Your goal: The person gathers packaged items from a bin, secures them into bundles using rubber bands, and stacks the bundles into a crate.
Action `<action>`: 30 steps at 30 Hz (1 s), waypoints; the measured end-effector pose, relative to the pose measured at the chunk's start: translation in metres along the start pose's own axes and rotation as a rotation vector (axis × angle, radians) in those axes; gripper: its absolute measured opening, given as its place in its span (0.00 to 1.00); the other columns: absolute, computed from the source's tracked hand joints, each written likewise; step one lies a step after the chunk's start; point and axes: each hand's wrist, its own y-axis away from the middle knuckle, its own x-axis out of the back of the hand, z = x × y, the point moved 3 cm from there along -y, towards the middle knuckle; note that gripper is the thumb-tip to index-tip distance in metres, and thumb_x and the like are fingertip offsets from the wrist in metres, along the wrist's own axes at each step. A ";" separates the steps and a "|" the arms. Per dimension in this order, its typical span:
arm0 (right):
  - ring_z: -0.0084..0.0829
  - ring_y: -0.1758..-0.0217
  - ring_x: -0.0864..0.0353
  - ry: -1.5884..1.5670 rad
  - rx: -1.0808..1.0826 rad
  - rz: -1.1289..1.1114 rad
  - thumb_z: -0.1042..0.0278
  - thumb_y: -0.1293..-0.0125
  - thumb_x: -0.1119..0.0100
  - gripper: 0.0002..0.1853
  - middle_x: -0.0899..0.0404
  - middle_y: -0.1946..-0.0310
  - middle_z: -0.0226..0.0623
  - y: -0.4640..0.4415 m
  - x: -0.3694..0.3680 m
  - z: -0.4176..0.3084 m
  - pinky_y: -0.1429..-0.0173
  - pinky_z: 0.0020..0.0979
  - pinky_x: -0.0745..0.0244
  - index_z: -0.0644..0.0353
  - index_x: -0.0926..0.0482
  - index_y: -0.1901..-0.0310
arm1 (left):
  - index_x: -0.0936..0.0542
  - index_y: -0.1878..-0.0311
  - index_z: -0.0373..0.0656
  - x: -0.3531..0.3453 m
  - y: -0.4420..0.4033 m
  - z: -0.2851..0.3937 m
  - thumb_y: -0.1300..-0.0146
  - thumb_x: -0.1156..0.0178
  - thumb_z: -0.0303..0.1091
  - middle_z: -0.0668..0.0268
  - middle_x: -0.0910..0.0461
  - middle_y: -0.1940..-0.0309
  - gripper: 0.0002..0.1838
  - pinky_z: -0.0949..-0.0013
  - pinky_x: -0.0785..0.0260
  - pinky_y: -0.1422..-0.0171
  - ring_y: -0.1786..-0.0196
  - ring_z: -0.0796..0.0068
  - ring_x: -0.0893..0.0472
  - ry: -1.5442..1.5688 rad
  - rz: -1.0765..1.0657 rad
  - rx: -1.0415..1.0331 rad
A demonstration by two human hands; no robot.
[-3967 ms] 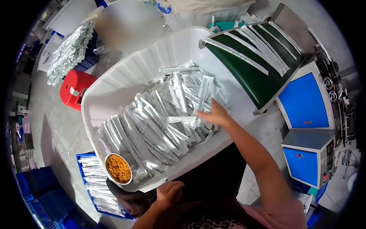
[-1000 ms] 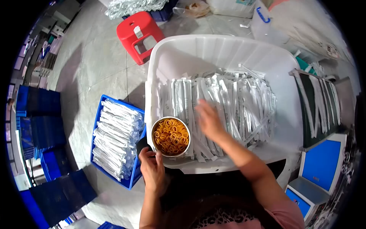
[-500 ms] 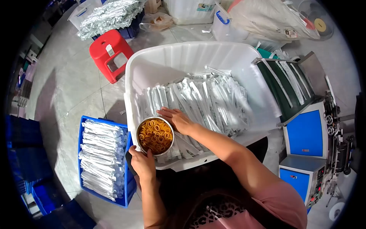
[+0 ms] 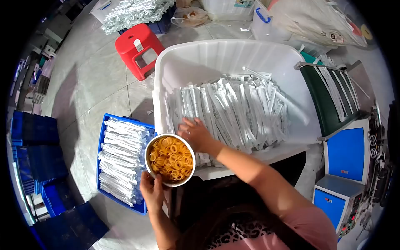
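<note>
A: How many hands do you count?
B: I count two. The left hand (image 4: pixel 153 192) grips one metal bowl (image 4: pixel 147 156) by its lower left side, with the thumb near the rim. The right hand (image 4: pixel 196 135) is just beside the bowl, at its upper right; its fingers are half bent and a little apart. Its palm is hidden, so I cannot tell if it holds something.
A: And where is the bowl exactly?
B: It is slightly left and below the centre of the frame, in front of the near left corner of one white tub (image 4: pixel 216 58).
A: How does it look?
B: It is round, with a thin shiny rim. Inside is a heap of orange-yellow bands (image 4: pixel 171 159), small rings lying over one another, too many for counting.
A: What does the tub contain?
B: Many long, narrow packets (image 4: pixel 235 114), silver-white, mostly side by side; they overlap, so I cannot give the number.
A: Which other things do you see?
B: One blue crate (image 4: pixel 125 118) with similar packets, at the left of the tub; one red stool (image 4: pixel 134 41) in the upper left; one green belt (image 4: pixel 315 98) carrying several pale strips at the right, and two blue panels below it.
</note>
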 end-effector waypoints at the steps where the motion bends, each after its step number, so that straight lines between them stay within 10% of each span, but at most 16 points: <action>1: 0.42 0.28 0.62 0.132 -0.025 -0.217 0.50 0.42 0.51 0.25 0.46 0.34 0.34 -0.010 0.007 -0.018 0.35 0.62 0.63 0.51 0.30 0.44 | 0.34 0.67 0.37 0.009 0.003 -0.001 0.39 0.49 0.25 0.65 0.26 0.77 0.04 0.81 0.33 0.82 0.81 0.81 0.26 0.040 -0.007 0.030; 10: 0.59 0.31 0.78 0.240 -0.310 -0.276 0.57 0.37 0.58 0.19 0.53 0.32 0.26 -0.032 -0.011 -0.034 0.43 0.77 0.73 0.42 0.29 0.44 | 0.33 0.64 0.37 0.014 0.005 -0.008 0.39 0.49 0.26 0.63 0.25 0.75 0.04 0.79 0.32 0.81 0.80 0.79 0.25 0.089 0.075 0.026; 21: 0.59 0.31 0.77 0.146 -0.354 -0.037 0.58 0.53 0.38 0.13 0.51 0.34 0.26 0.073 0.021 0.050 0.41 0.75 0.63 0.45 0.20 0.63 | 0.35 0.65 0.33 -0.064 -0.029 -0.031 0.41 0.49 0.24 0.58 0.26 0.77 0.06 0.74 0.29 0.79 0.81 0.69 0.21 -0.080 -0.064 0.044; 30: 0.54 0.30 0.81 0.073 -0.352 -0.119 0.59 0.52 0.36 0.32 0.65 0.30 0.35 0.084 0.035 0.047 0.35 0.67 0.68 0.43 0.33 0.41 | 0.38 0.56 0.19 -0.106 -0.066 -0.093 0.43 0.52 0.27 0.40 0.25 0.64 0.18 0.64 0.23 0.71 0.69 0.53 0.19 -0.455 -0.029 0.262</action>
